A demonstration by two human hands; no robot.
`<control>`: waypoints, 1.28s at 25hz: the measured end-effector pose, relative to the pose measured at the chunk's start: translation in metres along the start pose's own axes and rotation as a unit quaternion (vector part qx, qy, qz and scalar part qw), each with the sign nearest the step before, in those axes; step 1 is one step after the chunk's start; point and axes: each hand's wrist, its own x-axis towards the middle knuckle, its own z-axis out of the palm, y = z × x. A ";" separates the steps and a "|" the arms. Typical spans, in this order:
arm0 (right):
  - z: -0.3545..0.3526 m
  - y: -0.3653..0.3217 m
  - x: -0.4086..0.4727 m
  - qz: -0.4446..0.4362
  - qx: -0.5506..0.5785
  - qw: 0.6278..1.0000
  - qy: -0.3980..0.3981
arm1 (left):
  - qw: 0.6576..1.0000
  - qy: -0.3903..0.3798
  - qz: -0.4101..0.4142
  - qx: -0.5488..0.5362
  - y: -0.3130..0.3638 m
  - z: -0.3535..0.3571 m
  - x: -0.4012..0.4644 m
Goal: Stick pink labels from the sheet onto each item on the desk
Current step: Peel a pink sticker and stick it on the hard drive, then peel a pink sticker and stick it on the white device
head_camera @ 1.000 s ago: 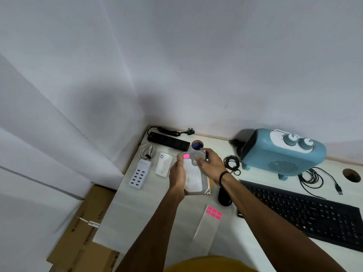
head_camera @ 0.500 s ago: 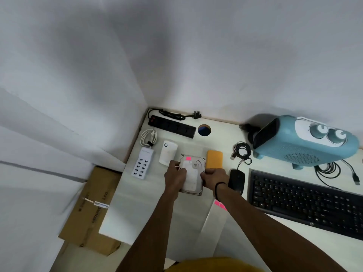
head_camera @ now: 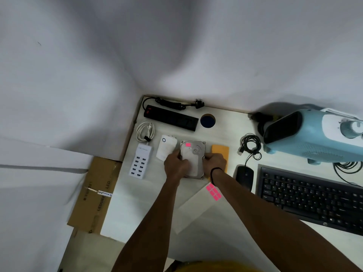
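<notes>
Setting down the labelled drive (head_camera: 193, 156), gripped at both edges by the left hand (head_camera: 174, 166) and right hand (head_camera: 214, 163); a label must next be peeled from the sheet (head_camera: 196, 208) at 5 o'clock.

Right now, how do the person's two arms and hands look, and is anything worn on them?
Both forearms are bare, with no sleeves in view. The left hand shows no ring, watch or glove. The right hand has a thin black band around its wrist. A yellow garment shows at the bottom edge, by the body.
</notes>
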 end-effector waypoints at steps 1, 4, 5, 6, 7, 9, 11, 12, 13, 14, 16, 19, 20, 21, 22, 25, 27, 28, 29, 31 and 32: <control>0.002 -0.002 0.000 -0.002 -0.012 1.000 0.000 | 1.000 -0.001 0.001 0.011 0.000 0.001 0.002; 0.004 -0.007 -0.003 -0.006 -0.041 0.999 -0.014 | 0.999 -0.006 0.012 0.033 0.001 0.002 0.004; 0.003 -0.008 -0.004 -0.011 -0.047 0.999 -0.020 | 0.999 -0.007 0.016 0.037 0.002 0.003 0.004; 0.003 -0.008 -0.005 -0.015 -0.046 0.999 -0.025 | 0.999 -0.010 0.018 0.038 0.002 0.003 0.003; 0.002 -0.007 -0.006 -0.017 -0.036 0.999 -0.028 | 0.999 -0.016 0.018 0.039 0.002 0.004 0.003; -0.002 -0.003 -0.010 -0.021 -0.016 0.999 -0.034 | 0.999 -0.025 0.015 0.046 0.000 0.003 -0.001; -0.005 0.004 -0.016 -0.035 -0.014 0.999 -0.037 | 0.998 -0.011 0.017 0.064 -0.005 0.005 -0.010; -0.007 0.009 -0.020 -0.047 -0.017 0.998 -0.038 | 0.997 0.005 0.013 0.081 -0.009 0.007 -0.020; -0.009 0.015 -0.026 -0.061 -0.019 0.997 -0.043 | 0.994 0.024 0.008 0.111 -0.014 0.008 -0.033; -0.011 0.024 -0.032 -0.070 -0.018 0.996 -0.050 | 0.986 0.043 0.011 0.159 -0.022 0.011 -0.046; -0.018 0.043 -0.042 -0.076 -0.024 0.995 -0.067 | 0.960 0.041 0.046 0.272 -0.041 0.018 -0.068; -0.032 0.076 -0.055 -0.078 -0.060 0.990 -0.097 | 0.928 -0.039 0.077 0.363 -0.067 0.031 -0.089; -0.036 0.085 -0.059 -0.075 -0.064 0.989 -0.107 | 0.919 -0.061 0.075 0.382 -0.074 0.035 -0.092; -0.039 0.093 -0.065 -0.072 -0.067 0.988 -0.116 | 0.912 -0.072 0.074 0.397 -0.078 0.039 -0.095; -0.043 0.100 -0.069 -0.072 -0.071 0.987 -0.123 | 0.909 -0.074 0.074 0.404 -0.080 0.041 -0.096; -0.052 0.114 -0.077 -0.085 -0.085 0.983 -0.138 | 0.919 -0.069 0.071 0.382 -0.080 0.044 -0.101; -0.057 0.120 -0.080 -0.103 -0.098 0.980 -0.140 | 0.935 -0.079 0.058 0.339 -0.082 0.045 -0.102; -0.059 0.121 -0.081 -0.116 -0.107 0.978 -0.136 | 0.950 -0.084 0.055 0.295 -0.083 0.047 -0.101; -0.060 0.121 -0.083 -0.134 -0.116 0.976 -0.126 | 0.965 -0.092 0.058 0.239 -0.081 0.047 -0.102; -0.061 0.115 -0.087 -0.183 -0.125 0.971 -0.085 | 0.981 -0.115 0.095 0.121 -0.076 0.044 -0.106; -0.061 0.110 -0.089 -0.207 -0.120 0.969 -0.061 | 0.984 -0.119 0.112 0.070 -0.071 0.041 -0.108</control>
